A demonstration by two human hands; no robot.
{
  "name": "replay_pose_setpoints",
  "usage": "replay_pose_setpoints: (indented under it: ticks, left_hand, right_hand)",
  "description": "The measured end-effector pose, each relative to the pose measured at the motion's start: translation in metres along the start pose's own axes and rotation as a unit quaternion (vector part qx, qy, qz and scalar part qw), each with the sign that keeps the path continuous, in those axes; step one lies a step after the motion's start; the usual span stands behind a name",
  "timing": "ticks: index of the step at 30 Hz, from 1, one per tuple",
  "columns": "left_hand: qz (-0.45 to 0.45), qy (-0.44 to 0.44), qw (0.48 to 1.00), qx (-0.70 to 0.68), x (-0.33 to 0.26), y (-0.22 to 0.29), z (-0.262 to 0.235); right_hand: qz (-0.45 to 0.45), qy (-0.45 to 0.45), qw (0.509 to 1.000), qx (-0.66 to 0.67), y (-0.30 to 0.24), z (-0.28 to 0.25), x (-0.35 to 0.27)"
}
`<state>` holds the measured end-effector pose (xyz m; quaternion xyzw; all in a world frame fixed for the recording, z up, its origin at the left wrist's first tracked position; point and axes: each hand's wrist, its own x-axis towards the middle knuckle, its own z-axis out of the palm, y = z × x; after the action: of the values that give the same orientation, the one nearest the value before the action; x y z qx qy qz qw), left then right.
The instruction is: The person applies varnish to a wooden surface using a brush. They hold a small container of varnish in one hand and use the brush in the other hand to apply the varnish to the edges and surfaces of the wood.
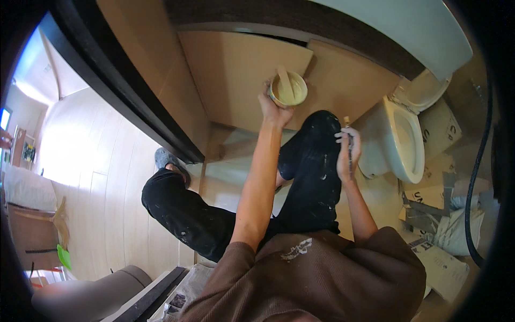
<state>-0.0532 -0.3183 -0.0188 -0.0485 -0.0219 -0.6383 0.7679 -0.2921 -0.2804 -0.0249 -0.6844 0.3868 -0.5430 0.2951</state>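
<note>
Dark printed capitals stood on a cardboard sheet (441, 129) beside the toilet (403, 140), turned sideways and only partly in view. More dark lettering ran along the edge of a flattened cardboard piece (426, 196) below it, cut off by grey scraps (424, 211). A lower cardboard panel (446, 275) bore large letters near its upper edge and a smaller mark, blurred. Pale marks on the slim tool (351, 155) in the right hand (343, 162) were too small to read.

The left hand (274, 110) is cupped forward, the right hand (346, 153) curled.
</note>
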Motion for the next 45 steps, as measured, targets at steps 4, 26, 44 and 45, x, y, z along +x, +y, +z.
replay_pose_setpoints:
  ticks: [4, 26, 44, 45]
  left_hand:
    - [-0.025, 0.008, 1.000, -0.009, 0.009, -0.008, 0.020]
    - [0.082, 0.090, 0.987, 0.105, -0.191, 0.038, -0.011]
    - [0.083, 0.082, 0.980, 0.159, -0.192, 0.035, -0.013]
    - [0.084, 0.081, 0.980, 0.158, -0.193, 0.036, -0.015]
  right_hand:
    - [-0.093, -0.006, 0.991, -0.096, 0.017, -0.005, -0.023]
    - [-0.149, 0.064, 0.987, 0.005, 0.008, 0.118, 0.080]
    - [-0.127, 0.132, 0.982, 0.051, 0.020, 0.173, 0.130]
    - [-0.133, 0.132, 0.981, 0.050, 0.023, 0.171, 0.125]
